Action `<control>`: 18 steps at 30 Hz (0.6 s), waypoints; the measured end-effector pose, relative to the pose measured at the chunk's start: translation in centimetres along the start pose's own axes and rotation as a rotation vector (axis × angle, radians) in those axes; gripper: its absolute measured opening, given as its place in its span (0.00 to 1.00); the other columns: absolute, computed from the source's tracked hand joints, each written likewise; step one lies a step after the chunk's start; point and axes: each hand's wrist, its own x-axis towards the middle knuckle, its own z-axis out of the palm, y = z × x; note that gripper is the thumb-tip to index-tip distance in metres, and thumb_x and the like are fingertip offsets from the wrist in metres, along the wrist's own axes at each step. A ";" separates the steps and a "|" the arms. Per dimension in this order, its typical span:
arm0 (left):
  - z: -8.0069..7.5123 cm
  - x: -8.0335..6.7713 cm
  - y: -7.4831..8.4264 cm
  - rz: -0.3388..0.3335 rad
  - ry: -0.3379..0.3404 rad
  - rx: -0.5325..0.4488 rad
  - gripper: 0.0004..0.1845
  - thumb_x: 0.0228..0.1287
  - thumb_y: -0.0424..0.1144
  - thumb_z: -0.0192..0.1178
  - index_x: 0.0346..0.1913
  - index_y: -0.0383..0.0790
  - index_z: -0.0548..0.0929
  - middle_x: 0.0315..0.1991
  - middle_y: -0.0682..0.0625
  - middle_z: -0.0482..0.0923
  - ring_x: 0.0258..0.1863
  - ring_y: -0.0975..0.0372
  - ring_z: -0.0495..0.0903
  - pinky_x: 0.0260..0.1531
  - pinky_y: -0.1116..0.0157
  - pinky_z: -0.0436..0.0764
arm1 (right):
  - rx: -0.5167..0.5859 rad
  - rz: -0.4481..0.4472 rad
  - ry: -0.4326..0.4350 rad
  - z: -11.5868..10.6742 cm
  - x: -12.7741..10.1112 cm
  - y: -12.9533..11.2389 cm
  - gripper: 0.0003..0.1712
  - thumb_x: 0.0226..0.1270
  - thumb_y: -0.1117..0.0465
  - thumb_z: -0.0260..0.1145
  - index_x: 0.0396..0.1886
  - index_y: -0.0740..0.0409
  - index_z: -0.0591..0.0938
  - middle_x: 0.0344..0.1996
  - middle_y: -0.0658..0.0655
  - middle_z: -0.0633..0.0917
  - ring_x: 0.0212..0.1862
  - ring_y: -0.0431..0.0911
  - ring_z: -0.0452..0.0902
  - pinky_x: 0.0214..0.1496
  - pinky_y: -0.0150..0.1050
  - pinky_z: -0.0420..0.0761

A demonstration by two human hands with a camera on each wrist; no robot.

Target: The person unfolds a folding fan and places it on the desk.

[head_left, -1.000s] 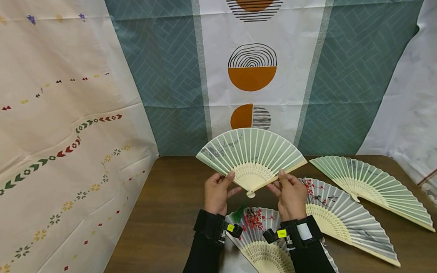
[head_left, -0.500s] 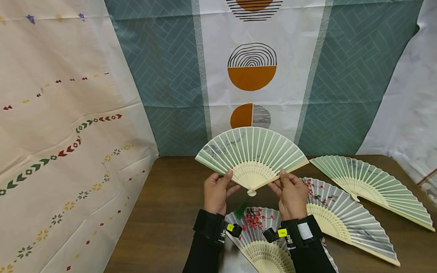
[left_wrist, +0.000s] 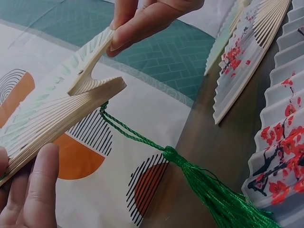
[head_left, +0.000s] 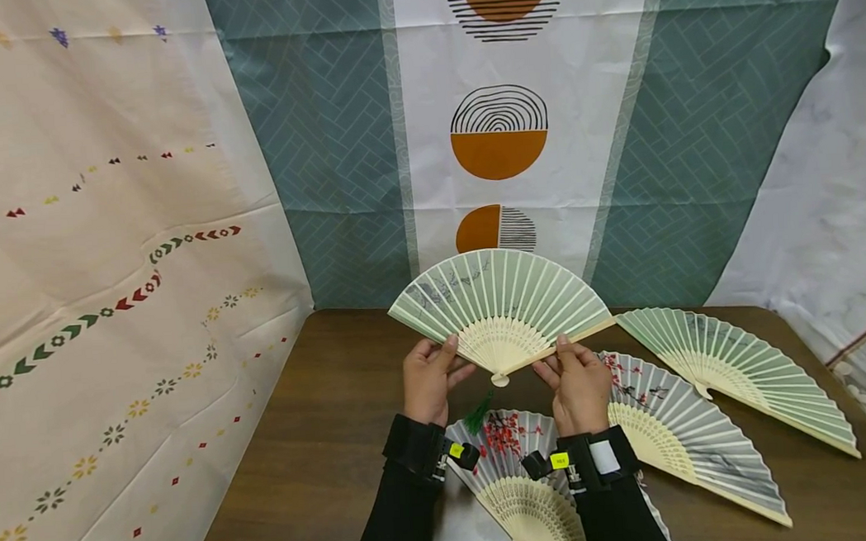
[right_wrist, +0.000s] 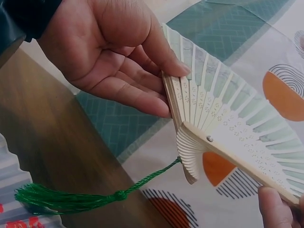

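Observation:
A pale green folding fan (head_left: 502, 299), spread wide with its pivot down, is held up above the table between both hands. My left hand (head_left: 427, 384) pinches its left edge, thumb in front and fingers behind. The right hand (head_left: 581, 385) grips the wooden guard on the other side in the same way. From the pivot hangs a green tassel (left_wrist: 209, 190); the right wrist view shows its cord tied at the rib ends. Below the hands lies an open fan with red blossoms (head_left: 516, 480), partly covered by the right forearm.
On the right of the brown table (head_left: 302, 444) lie another open blossom fan (head_left: 696, 436) and a second green fan (head_left: 744, 367). Patterned cloths (head_left: 345, 168) hang behind, and a cream cloth (head_left: 109, 323) hangs along the left side.
The held fan has risen very slightly and its right edge has shifted a little to the right. Both hands keep their hold, and the fans on the table stay put.

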 end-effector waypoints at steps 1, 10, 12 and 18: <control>0.0 0.0 0.0 0.002 0.003 -0.002 0.04 0.87 0.29 0.62 0.51 0.31 0.86 0.33 0.54 0.88 0.34 0.62 0.90 0.42 0.63 0.98 | 0.000 0.001 0.001 0.0 0.0 0.0 0.11 0.92 0.61 0.63 0.47 0.65 0.81 0.41 0.52 0.78 0.35 0.39 0.83 0.43 0.33 0.96; 0.1 0.0 0.1 0.012 0.018 -0.006 0.04 0.85 0.27 0.64 0.48 0.28 0.86 0.31 0.53 0.88 0.32 0.63 0.90 0.40 0.65 0.97 | -0.001 -0.006 0.026 -0.1 0.2 0.3 0.11 0.92 0.61 0.62 0.51 0.67 0.81 0.40 0.52 0.79 0.35 0.38 0.84 0.43 0.32 0.96; 0.1 0.0 0.0 0.012 0.020 -0.008 0.05 0.85 0.26 0.63 0.52 0.25 0.86 0.32 0.53 0.89 0.32 0.64 0.91 0.39 0.65 0.97 | 0.013 -0.013 0.037 -0.1 0.2 0.3 0.10 0.92 0.61 0.62 0.50 0.67 0.81 0.39 0.52 0.79 0.34 0.38 0.84 0.43 0.32 0.96; 0.1 0.2 -0.1 0.008 0.020 -0.011 0.09 0.85 0.26 0.63 0.57 0.21 0.85 0.33 0.53 0.90 0.33 0.65 0.92 0.40 0.66 0.97 | 0.044 -0.032 0.048 -0.1 0.2 0.4 0.10 0.91 0.63 0.63 0.45 0.64 0.83 0.38 0.52 0.80 0.33 0.39 0.85 0.42 0.33 0.96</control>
